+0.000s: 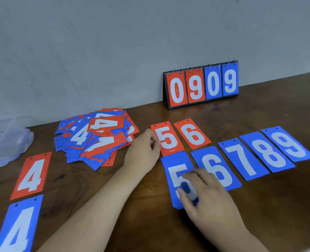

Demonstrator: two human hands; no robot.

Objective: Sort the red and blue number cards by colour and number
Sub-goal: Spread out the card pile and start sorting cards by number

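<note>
Closest to me on the left lies a blue 4 card (18,228), flat on the brown wooden table (277,206), and just beyond it a red 4 card (31,175), both with 2 punched holes at the far edge. To the right of centre, the right hand (205,202) lies spread on a blue 5 card (176,171), fingers fairly straight and pressing on its near half, covering part of the white numeral. Beside that card a blue row fans away to the right: blue 6 card (217,171), blue 7 card (241,159), blue 8 card (268,151) and blue 9 card (288,144), each edge close to or overlapping the next. Further out, the left hand (143,153) has its curled fingertips at the left edge of a red 5 card (167,138); I cannot tell whether it pinches the card or only touches it. A red 6 card (192,133) lies just beside the red 5. Left of the hand sits a loose pile of mixed cards (96,137), red and blue, with several 4s showing on top. A clear plastic container (7,142) stands at the far left. At the back, against the grey wall (114,42), a flip scoreboard (201,84) reads 0 9 in red and 0 9 in blue.
</note>
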